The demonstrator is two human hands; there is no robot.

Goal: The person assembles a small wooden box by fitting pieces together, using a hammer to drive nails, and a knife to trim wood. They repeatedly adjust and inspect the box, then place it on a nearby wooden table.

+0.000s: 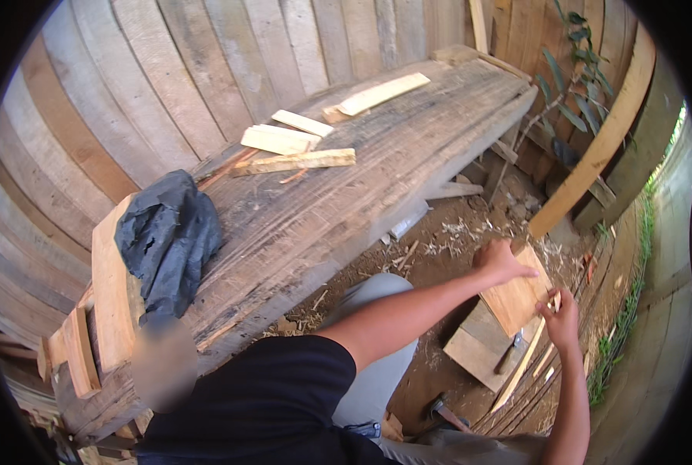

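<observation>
My left hand (502,262) grips the upper edge of a flat wooden board (515,294), thumb stretched along its top. The board is tilted over a wooden block (474,349) low to the ground. At the board's right edge my right hand (561,319) is closed, its fingertips at a small pale sliver; whether it pinches the sliver or the board I cannot tell. A knife (509,356) with a dark handle lies on the block just below the board. Beside the block a long thin wood strip (521,368) slants downward.
A thick wooden bench (338,190) runs along the plank wall on the left. It bears several pale wood pieces (280,141) and a crumpled black plastic bag (169,240). A tool with a dark metal head (443,407) is near my legs. Shavings litter the dirt floor (454,232).
</observation>
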